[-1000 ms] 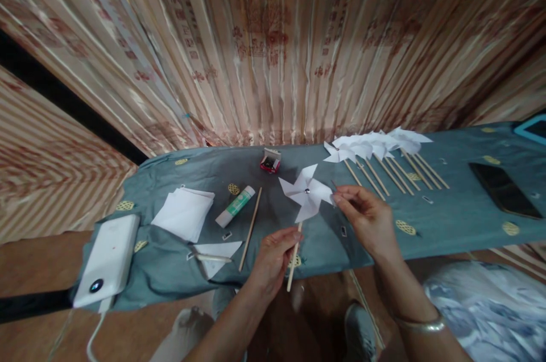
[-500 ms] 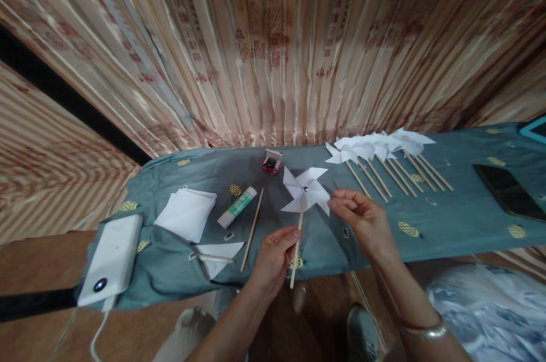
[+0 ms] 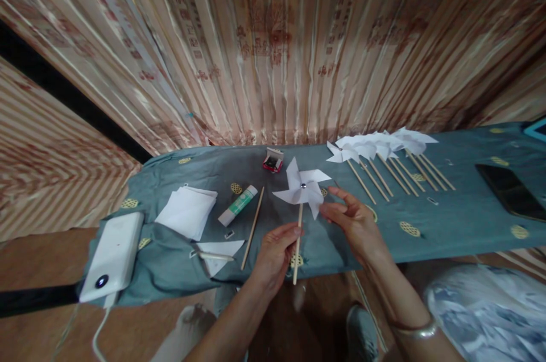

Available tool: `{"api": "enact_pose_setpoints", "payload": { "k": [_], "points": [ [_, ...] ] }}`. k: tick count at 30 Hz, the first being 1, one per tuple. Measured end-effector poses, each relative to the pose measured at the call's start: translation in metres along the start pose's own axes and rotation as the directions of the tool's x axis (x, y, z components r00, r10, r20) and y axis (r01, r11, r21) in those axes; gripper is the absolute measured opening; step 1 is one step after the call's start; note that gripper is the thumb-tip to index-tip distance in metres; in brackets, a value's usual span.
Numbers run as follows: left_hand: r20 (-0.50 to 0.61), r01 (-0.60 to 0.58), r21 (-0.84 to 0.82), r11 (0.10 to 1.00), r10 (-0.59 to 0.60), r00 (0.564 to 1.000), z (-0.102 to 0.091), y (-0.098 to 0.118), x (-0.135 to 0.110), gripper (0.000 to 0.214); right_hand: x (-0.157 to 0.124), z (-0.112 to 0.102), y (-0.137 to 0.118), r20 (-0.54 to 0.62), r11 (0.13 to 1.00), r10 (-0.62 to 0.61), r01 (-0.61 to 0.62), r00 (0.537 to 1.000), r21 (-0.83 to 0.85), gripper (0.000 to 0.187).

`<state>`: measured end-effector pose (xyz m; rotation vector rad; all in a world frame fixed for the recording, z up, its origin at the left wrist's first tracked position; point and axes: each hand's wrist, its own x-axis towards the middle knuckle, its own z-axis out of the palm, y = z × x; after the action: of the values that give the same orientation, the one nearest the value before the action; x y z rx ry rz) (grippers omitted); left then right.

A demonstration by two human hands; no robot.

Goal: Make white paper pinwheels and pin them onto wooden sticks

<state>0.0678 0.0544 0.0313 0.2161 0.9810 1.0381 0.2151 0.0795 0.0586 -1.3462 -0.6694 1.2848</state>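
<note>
Over the near edge of the table (image 3: 447,220), we hold one pinwheel (image 3: 302,194) upright in front of the body. The left hand (image 3: 275,248) is closed on the stick (image 3: 297,220): thumb and fingers pinch it about midway, and its lower end hangs free below the table edge. The right hand (image 3: 354,223) is loosely open with the fingers half extended. Its thumb and forefinger tips sit at the lower right blade, touching it or just short of it (we cannot tell which), and it grips nothing. The paper wheel sits at the top of the stick, fixed by a metal pin (image 3: 303,185) at its centre, with its blades spread and clear of the cloth.

Step in hand, as we judge it: inspection of an assembled wheel — a check of spin or blade shape. Assembly itself looks complete.

The next move calls for:
- a light touch at the blade tip only, so the paper does not crease;
- a steady left-hand pinch, with the blades kept clear of the table;
- for set-down, a free place beside the row (image 3: 384,149) of similar pinwheels at far right — well apart from the glue (image 3: 238,206).
</note>
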Motion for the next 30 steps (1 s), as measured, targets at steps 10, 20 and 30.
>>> {"api": "enact_pose_setpoints", "payload": {
  "k": [10,20,30],
  "points": [
    [0.026,0.0,-0.006,1.0,0.0,1.0,0.002,0.001,-0.002,0.04,-0.005,0.011,0.009,0.08,0.998,0.043,-0.046,0.996,0.036,0.071],
    [-0.012,-0.014,-0.009,1.0,0.014,1.0,-0.003,0.007,0.002,0.042,0.0,-0.005,0.006,0.106,0.969,-0.127,0.146,0.986,-0.199,0.036],
    [0.045,0.016,0.043,0.999,-0.018,0.999,-0.004,0.001,-0.003,0.036,0.02,-0.033,0.004,-0.049,0.893,-0.4,0.376,0.915,-0.248,0.04]
  ]
}}
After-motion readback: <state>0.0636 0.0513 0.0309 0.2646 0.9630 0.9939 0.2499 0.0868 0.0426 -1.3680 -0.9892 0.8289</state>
